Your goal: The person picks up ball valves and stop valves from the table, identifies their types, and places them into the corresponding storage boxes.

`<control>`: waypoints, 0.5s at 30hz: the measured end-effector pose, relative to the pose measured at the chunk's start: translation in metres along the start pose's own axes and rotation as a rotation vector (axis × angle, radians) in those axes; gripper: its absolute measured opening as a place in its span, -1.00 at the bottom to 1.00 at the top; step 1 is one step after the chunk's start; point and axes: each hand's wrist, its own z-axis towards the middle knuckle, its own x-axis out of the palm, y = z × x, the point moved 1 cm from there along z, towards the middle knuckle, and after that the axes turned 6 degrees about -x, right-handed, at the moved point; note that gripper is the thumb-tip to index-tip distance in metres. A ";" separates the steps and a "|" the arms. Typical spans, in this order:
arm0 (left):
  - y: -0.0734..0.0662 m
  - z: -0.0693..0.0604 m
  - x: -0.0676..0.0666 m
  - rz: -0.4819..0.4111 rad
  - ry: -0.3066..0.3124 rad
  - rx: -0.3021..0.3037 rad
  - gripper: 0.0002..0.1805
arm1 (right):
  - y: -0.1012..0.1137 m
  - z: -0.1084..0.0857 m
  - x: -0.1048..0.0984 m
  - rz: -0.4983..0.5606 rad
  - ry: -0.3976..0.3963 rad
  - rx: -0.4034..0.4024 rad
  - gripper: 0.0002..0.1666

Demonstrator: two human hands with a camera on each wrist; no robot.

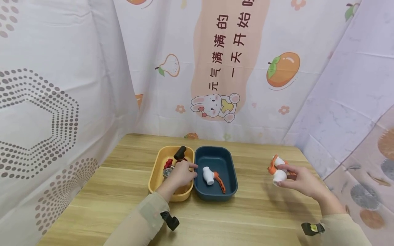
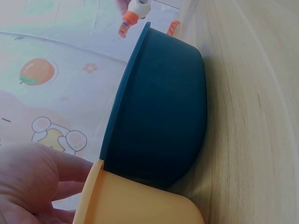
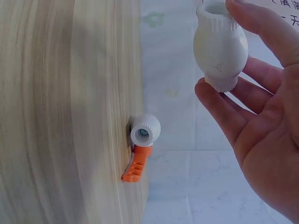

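Observation:
My right hand (image 1: 300,181) pinches a white plastic ball valve (image 3: 220,49) between thumb and fingertips, raised above the table's right side. In the left wrist view its orange handle (image 2: 125,29) shows. Another white ball valve (image 3: 145,130) with an orange handle lies on the table beyond that hand. My left hand (image 1: 183,174) is over the yellow bin (image 1: 153,177), its fingertips by the rim beside the blue bin and partly hidden in the left wrist view; nothing shows in its grasp. Inside the yellow bin are a red-handled metal fitting (image 1: 167,167) and a part with a black cylindrical end (image 1: 180,152).
The blue bin (image 1: 232,186) stands against the yellow bin's right side. In it lies a white ball valve (image 1: 208,176) with an orange handle. Printed curtains (image 1: 172,89) hang behind and at both sides of the wooden table (image 1: 246,215).

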 end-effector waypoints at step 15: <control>0.000 0.000 -0.001 -0.012 0.013 -0.024 -0.62 | 0.003 0.007 0.002 -0.015 -0.063 -0.040 -0.26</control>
